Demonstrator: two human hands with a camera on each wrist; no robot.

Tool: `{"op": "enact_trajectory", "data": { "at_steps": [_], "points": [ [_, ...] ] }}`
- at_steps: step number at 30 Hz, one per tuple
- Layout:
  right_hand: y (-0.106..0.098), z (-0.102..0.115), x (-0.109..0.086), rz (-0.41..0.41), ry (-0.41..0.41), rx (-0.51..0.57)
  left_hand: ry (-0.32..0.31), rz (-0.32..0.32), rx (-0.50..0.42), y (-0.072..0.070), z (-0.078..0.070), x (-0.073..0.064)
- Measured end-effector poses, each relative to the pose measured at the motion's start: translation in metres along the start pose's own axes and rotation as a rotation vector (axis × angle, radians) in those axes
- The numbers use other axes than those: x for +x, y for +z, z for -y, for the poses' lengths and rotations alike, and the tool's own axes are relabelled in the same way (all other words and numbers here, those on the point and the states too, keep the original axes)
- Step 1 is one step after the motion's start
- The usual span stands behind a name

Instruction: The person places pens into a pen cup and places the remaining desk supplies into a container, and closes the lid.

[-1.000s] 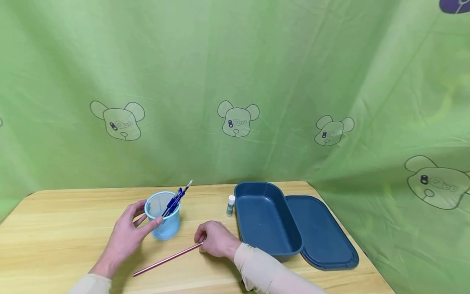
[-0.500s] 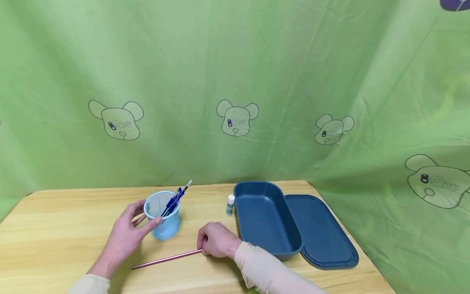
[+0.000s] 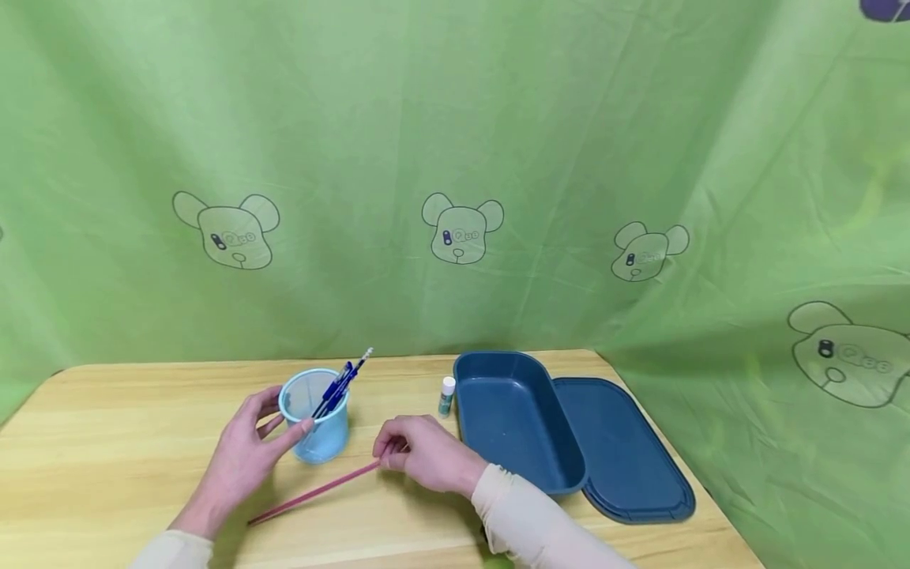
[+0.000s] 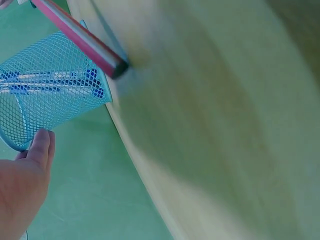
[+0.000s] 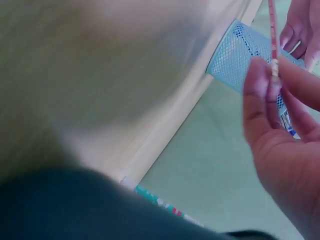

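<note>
In the head view my left hand (image 3: 242, 458) holds a light blue mesh pen cup (image 3: 321, 444) by its rim, thumb in front and fingers behind. Several blue pens (image 3: 337, 393) lean inside the cup, tilted right. My right hand (image 3: 435, 457) pinches the right end of a reddish-pink striped pencil (image 3: 313, 495) between thumb and fingers. In the right wrist view a pale tip of the pencil (image 5: 273, 35) shows at the fingertips. The dark far end of the pencil (image 4: 107, 62) is close to the tabletop in the left wrist view; contact is unclear.
Right of the cup stands a white-capped glue stick (image 3: 445, 401). Beside it is a dark blue open box (image 3: 512, 427), with its lid (image 3: 636, 458) lying flat on its right. A green curtain (image 3: 355, 300) hangs behind the wooden table (image 3: 114, 442).
My right hand dips slightly toward me, then comes back up and a little left with the pencil, whose angle shifts along the way. My left hand and the cup stay in place.
</note>
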State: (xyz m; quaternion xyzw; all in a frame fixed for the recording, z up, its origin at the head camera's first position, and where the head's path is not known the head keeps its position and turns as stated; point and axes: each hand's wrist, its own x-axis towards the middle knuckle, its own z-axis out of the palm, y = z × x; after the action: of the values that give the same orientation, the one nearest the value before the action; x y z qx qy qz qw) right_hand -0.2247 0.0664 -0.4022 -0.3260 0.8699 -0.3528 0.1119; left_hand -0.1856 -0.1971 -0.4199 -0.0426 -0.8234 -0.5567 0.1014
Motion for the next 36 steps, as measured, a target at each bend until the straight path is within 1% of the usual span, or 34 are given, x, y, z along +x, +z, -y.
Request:
{"op": "enact_trajectory", "data": {
  "at_steps": [5, 9, 13, 21, 24, 32, 36],
  "points": [
    [-0.007, -0.003, -0.002, -0.089, -0.017, 0.111, 0.003, 0.0, 0.004, 0.0, 0.0, 0.0],
    [-0.01, -0.003, -0.002, -0.155, -0.03, 0.255, 0.01, -0.004, 0.002, -0.001, -0.001, 0.0],
    [-0.013, -0.001, -0.003, -0.198, -0.055, 0.378, 0.021, -0.013, -0.002, -0.001, -0.002, -0.001],
    [-0.016, 0.005, -0.005, -0.26, -0.058, 0.463, 0.006, -0.018, 0.001, 0.0, -0.002, 0.0],
    [-0.017, 0.005, -0.005, -0.294, -0.062, 0.501, -0.002, -0.012, -0.003, 0.001, -0.002, 0.0],
    [-0.019, 0.004, -0.002, -0.392, -0.053, 0.664, -0.016, -0.012, 0.004, 0.001, -0.002, 0.0],
    [-0.02, 0.004, -0.002, -0.421, -0.057, 0.704, -0.009, -0.006, 0.001, 0.001, -0.002, 0.001]
  ]
}}
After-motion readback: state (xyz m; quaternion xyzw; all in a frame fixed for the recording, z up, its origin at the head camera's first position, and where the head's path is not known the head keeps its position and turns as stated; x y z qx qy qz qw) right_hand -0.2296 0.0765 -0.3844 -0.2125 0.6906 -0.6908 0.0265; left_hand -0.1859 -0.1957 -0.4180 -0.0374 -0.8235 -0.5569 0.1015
